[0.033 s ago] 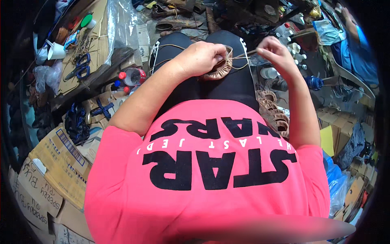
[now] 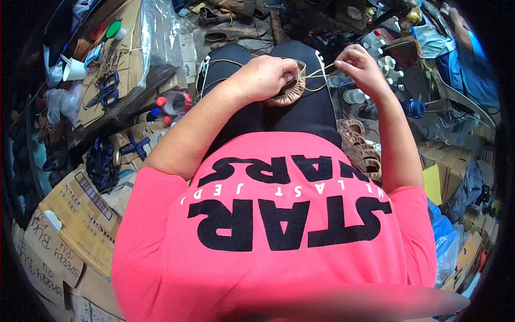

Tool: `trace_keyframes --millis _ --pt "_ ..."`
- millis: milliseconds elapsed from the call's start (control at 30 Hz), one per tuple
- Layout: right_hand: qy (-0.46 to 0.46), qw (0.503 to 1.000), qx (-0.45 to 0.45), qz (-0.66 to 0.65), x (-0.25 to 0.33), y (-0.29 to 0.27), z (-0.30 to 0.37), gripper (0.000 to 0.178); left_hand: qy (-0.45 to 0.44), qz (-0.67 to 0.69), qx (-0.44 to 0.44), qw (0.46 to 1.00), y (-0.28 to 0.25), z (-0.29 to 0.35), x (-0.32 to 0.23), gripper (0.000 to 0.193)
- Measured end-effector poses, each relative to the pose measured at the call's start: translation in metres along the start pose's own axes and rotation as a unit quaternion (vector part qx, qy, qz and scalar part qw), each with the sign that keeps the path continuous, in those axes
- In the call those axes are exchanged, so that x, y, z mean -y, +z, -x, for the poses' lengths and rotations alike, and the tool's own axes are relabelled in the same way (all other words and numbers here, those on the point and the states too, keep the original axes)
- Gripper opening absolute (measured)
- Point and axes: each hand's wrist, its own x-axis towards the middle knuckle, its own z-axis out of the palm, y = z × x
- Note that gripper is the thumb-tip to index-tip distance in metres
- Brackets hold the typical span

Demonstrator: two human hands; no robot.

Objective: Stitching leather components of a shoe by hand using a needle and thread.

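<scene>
Over my thighs, my left hand (image 2: 268,77) is closed on a brown shoe upper (image 2: 292,96) with a gathered, puckered edge. Its fingertips press into the opening, and part of the upper is hidden behind them. To the right, my right hand (image 2: 358,67) is raised with thumb and fingers pinched on a thin tan cord (image 2: 317,71). The cord stretches from the upper's right side to those fingertips. A looser loop of cord hangs below it, and another length curves over my left thigh.
Similar brown gathered uppers (image 2: 367,153) lie stacked beside my right thigh. Blue-handled scissors (image 2: 110,88) rest on cardboard at the left, near plastic bottles (image 2: 176,101). White containers (image 2: 357,96) stand at the right. Cardboard boxes (image 2: 80,209) fill the lower left. Another person's arm (image 2: 458,27) shows at upper right.
My right hand has shifted slightly left, toward the shoe upper, still pinching the cord. My left hand and the upper stay in place.
</scene>
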Motion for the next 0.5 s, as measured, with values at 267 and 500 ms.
trace_keyframes --millis 267,500 --pt "-0.199 0.945 0.07 0.25 0.061 0.007 0.004 0.012 -0.002 -0.022 -0.015 1.0 0.001 0.006 0.006 0.014" --pt "-0.23 0.921 0.129 0.287 0.051 0.021 -0.003 0.005 0.121 -0.16 -0.05 0.978 -0.01 0.031 0.026 0.006"
